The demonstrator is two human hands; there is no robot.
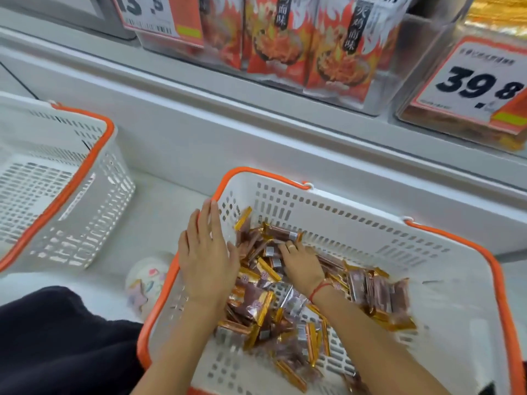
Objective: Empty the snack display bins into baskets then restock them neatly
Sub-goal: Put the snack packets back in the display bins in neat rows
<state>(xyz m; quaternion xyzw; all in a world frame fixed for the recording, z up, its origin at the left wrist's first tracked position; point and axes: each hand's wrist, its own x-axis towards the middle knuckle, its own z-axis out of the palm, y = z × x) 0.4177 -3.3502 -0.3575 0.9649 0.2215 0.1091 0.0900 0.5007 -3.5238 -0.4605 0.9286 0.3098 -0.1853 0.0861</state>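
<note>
Head view: left grip [206, 252] flat, open; right grip [299, 262] fingers buried in snack packets [256, 303], state unclear.

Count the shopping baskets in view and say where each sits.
2. One empty basket at the left; one basket at centre-right holding snack packets. Others may lie out of frame.

I see a near basket [328, 212] of matt white perforated plastic with a smooth orange rim. Its snack packets [256, 303] are glossy foil-like film, gold-edged. The far clear bin [399, 67] looks like shiny hard plastic.
</note>
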